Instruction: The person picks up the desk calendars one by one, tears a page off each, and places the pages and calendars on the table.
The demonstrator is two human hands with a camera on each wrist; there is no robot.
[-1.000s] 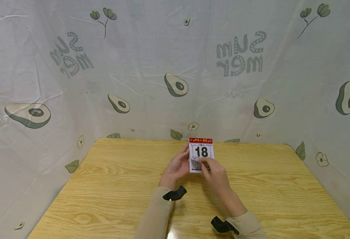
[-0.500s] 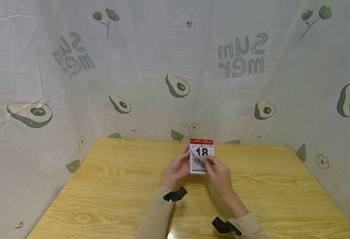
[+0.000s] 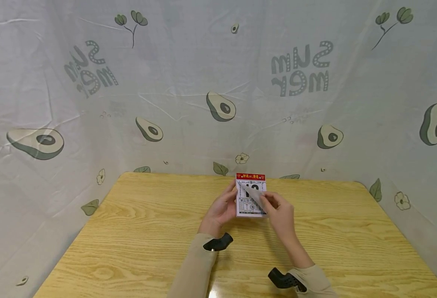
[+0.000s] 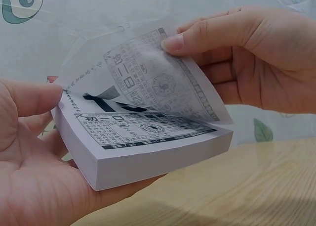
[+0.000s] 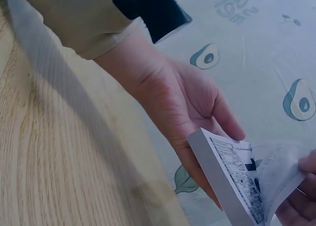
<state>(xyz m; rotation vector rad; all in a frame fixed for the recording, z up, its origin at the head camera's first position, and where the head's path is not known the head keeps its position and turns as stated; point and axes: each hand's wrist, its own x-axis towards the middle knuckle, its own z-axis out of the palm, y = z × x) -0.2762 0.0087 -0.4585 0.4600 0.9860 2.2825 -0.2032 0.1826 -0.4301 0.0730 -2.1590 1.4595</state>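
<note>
Head view: 1 tear-off calendar pad (image 3: 251, 195) is held upright above the far middle of the wooden table (image 3: 140, 231), between both hands.
Pad position: clear of the tabletop in the left wrist view, its lower edge resting on the palm of the left hand (image 3: 221, 208).
Left hand: fingers curled round the pad's left edge and back, thumb lying on the top-left corner of the face; it is grasping the pad.
Right hand: the right hand (image 3: 280, 212) pinches the lower right corner of the top sheet (image 4: 163, 85) between thumb and fingers; it is grasping that sheet only.
Done so far: the top sheet is peeled up from its lower edge and bowed away from the block, so the lower half of the next page (image 4: 143, 129) shows.
Left to do: the sheet appears to remain bound along its top edge under the red header strip (image 3: 250, 176); detachment is judged not yet complete, though the binding line is too small in the head view to be certain.
Count, pads: 1.
Count, lifted sheets: 1.
Count, hands: 2.
Count, wrist-worn black cameras: 2, 1 on the left sleeve (image 3: 218, 242) and 1 on the right sleeve (image 3: 286, 280).
Surroundings: avocado-print cloth (image 3: 91, 103) hangs behind and to both sides of the table.
</note>
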